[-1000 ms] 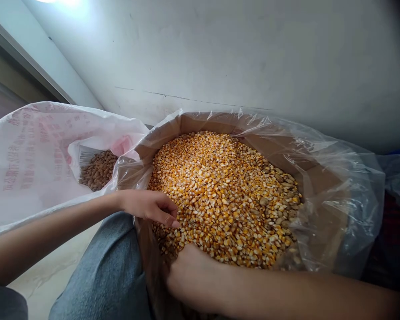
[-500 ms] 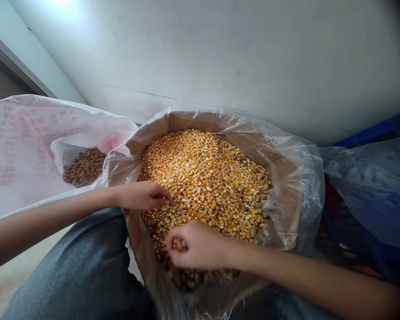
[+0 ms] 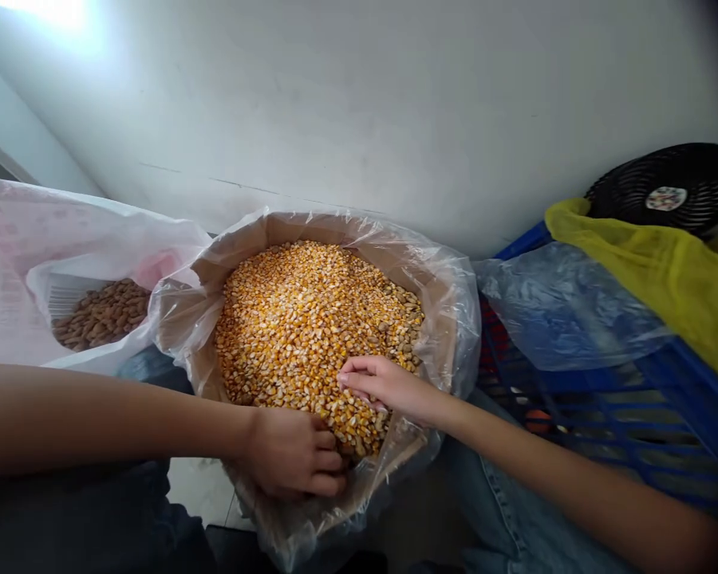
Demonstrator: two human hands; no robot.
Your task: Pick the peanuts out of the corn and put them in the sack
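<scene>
"Yellow corn kernels [image 3: 302,307] fill the lined carton [image 3: 284,229]; how do the hands sit?"

"Left hand [image 3: 293,450] at the carton's near edge, fingers curled together, tips hidden, so I can't tell whether they grip anything. Right hand [image 3: 381,384] over the kernels, toward the carton's right side, thumb and forefinger bent close; whatever they might pinch doesn't show."

"And what could go wrong?"

"Spilling, I'd say: kernels lie close to the carton's near rim, and a quick sweep could push some over. Clear liner plastic [image 3: 463,303] (loose and crinkled nearly all round) could also catch on a wrist and fold inward."

"What's about it?"

"Pale floor [image 3: 200,486] shows at the carton's near left. Left of the carton, a white bag [image 3: 12,311] holds brown pieces [image 3: 104,315], too blurred to name. Right of it, a blue crate [image 3: 682,383] has yellow mesh [image 3: 664,271] across its far edge; farther back on that side is a round black fan [image 3: 667,195]. Behind the carton rises a grey-white wall [image 3: 364,104], bright at its far left."
</scene>
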